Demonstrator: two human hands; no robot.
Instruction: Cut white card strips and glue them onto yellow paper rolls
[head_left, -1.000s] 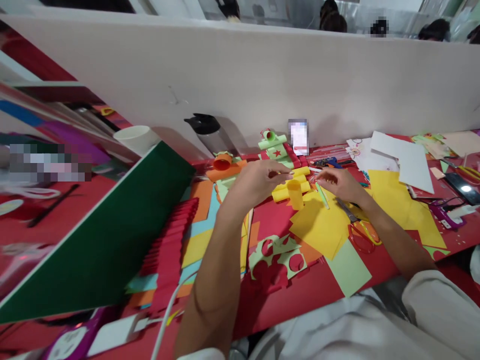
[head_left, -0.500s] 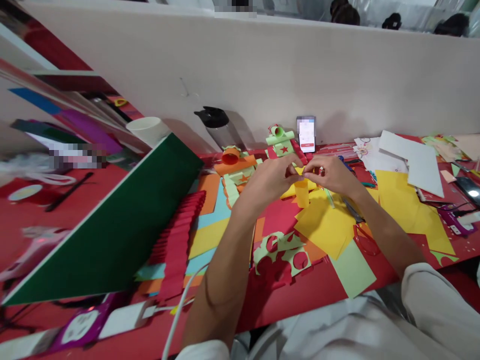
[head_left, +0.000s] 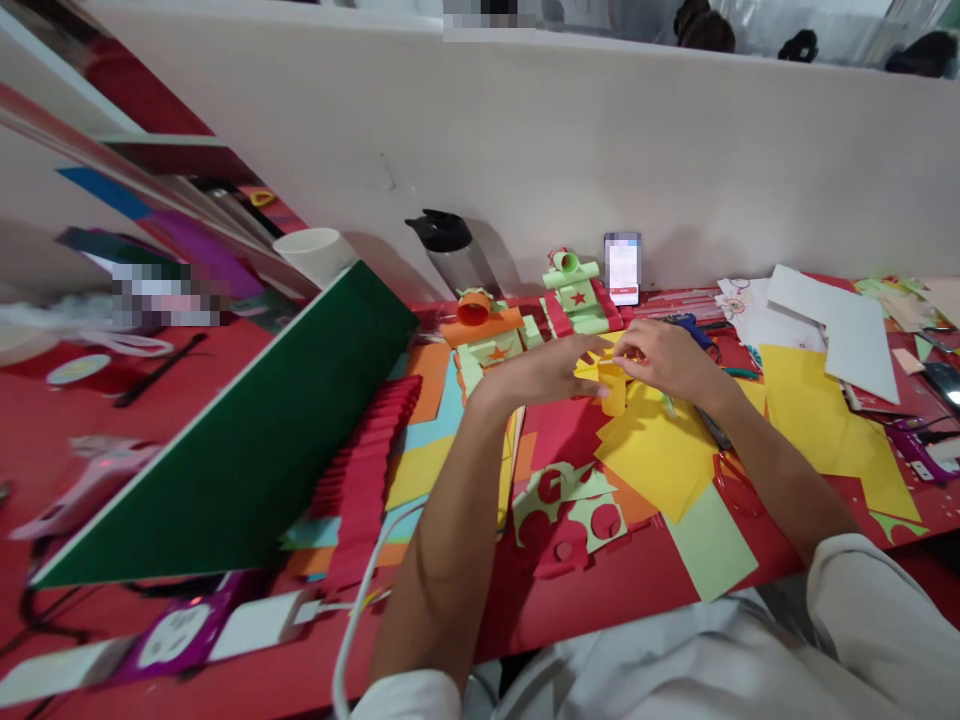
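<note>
Though cluttered, red table (head_left: 637, 562) against white partition (head_left: 675, 150).

Matt, pleated and smooth

On the smooth red tabletop (head_left: 555, 622), the curled yellow paper strip (head_left: 614, 396) and flat yellow paper sheets (head_left: 658, 455) look matt. Towards the left edge, a long red paper strip (head_left: 377, 478) is ruffled in pleats. By the far edge, a grey cylindrical bottle (head_left: 461, 262) shows see-through plastic; by the near edge, a white rectangular block (head_left: 261, 626), smooth plastic.

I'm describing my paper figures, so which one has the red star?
The green-topped figure beside the upright phone; the orange-topped figure, nearer the black-lidded bottle, has an orange star.
</note>
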